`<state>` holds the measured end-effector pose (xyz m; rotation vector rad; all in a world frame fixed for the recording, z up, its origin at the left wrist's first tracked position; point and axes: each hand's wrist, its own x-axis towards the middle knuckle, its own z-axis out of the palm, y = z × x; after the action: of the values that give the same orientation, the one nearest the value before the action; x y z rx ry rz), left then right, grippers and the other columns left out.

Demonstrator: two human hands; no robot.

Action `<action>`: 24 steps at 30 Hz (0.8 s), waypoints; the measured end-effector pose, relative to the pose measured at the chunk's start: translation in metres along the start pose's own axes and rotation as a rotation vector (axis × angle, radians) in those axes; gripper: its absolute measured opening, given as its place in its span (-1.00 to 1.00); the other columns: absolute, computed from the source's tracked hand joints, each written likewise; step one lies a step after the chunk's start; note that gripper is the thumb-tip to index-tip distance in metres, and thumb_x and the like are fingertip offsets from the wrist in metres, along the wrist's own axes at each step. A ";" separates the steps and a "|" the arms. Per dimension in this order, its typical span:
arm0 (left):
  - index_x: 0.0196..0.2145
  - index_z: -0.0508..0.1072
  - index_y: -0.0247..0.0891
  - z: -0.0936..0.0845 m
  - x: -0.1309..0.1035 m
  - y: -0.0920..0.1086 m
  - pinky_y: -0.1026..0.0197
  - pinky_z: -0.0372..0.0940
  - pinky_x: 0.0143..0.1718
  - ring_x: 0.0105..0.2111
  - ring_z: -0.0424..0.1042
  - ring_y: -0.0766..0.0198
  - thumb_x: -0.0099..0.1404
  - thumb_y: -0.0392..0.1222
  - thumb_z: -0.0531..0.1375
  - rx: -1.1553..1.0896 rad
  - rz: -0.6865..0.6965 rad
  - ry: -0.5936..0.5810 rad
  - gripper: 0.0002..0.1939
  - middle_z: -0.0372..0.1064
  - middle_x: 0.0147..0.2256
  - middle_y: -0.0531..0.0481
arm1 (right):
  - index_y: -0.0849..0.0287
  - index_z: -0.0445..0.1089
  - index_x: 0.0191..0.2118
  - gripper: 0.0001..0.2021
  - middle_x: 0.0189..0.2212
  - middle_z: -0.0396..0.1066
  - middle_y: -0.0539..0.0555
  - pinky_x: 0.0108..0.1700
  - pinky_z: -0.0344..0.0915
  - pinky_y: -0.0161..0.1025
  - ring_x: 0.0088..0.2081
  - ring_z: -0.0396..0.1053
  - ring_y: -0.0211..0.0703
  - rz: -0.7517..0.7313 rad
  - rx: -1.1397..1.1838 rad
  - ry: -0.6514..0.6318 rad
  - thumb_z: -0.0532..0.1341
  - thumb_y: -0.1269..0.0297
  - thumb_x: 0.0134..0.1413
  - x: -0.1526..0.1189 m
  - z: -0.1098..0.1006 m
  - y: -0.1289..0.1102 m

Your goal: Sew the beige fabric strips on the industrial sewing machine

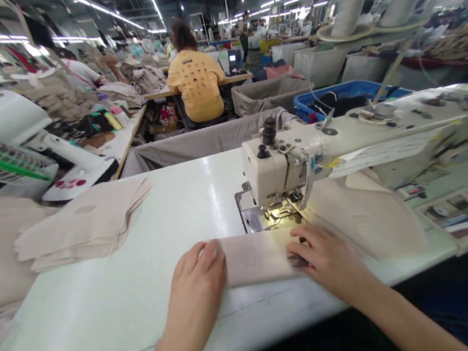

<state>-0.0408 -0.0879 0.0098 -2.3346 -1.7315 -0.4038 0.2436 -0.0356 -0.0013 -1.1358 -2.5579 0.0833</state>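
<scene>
A folded beige fabric piece point(254, 260) lies on the white sewing table, just in front of the needle area of an industrial sewing machine point(273, 176). Around its left end the fingers of my left hand point(200, 276) are closed. At the right end my right hand point(330, 255) grips the fabric with bent fingers. A small dark tool point(298, 260) shows under that hand's fingers; its kind is blurred. The lit metal needle plate point(253, 212) sits right behind the fabric. Another beige panel point(371, 220) lies under the machine arm, to the right of my right hand.
Stacked beige panels point(80, 226) lie at the table's left, near a white fan point(70, 158). Fabric-lined bins point(198, 142) and a blue basket point(348, 89) stand behind the table. A tray of small tools point(461, 213) is at the right. A person in yellow point(199, 81) sits ahead.
</scene>
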 end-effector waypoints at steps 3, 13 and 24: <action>-0.30 0.55 -0.31 -0.002 0.030 -0.005 -0.02 0.39 -0.17 -0.23 0.48 0.01 0.37 -0.36 0.06 -0.006 -0.006 -0.217 -0.75 0.51 -0.25 -0.21 | 0.14 0.44 -0.20 -0.94 -0.04 0.47 0.16 -0.24 0.37 -0.22 -0.13 0.44 -0.04 0.005 0.003 0.048 0.29 0.36 0.20 -0.001 0.004 0.000; 0.16 0.34 -0.20 0.028 0.119 0.008 -0.30 0.04 0.26 0.25 0.19 -0.10 0.44 -0.03 0.09 -0.096 0.084 -0.325 -0.60 0.24 0.22 -0.25 | 0.12 0.42 -0.09 -0.82 -0.03 0.47 0.15 -0.24 0.40 -0.19 -0.15 0.49 -0.03 0.137 0.089 0.073 0.31 0.30 0.18 -0.001 0.017 -0.038; 0.16 0.35 -0.21 0.039 0.131 -0.007 -0.21 0.06 0.26 0.23 0.20 -0.05 0.43 -0.02 0.08 -0.177 0.165 -0.317 -0.59 0.25 0.22 -0.23 | 0.12 0.39 -0.15 -0.90 -0.10 0.49 0.13 -0.30 0.38 -0.24 -0.19 0.49 -0.07 0.151 0.113 0.100 0.23 0.28 0.24 0.004 0.020 -0.038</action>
<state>-0.0084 0.0444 0.0172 -2.7717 -1.6689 -0.1712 0.2077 -0.0566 -0.0119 -1.2546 -2.3466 0.1990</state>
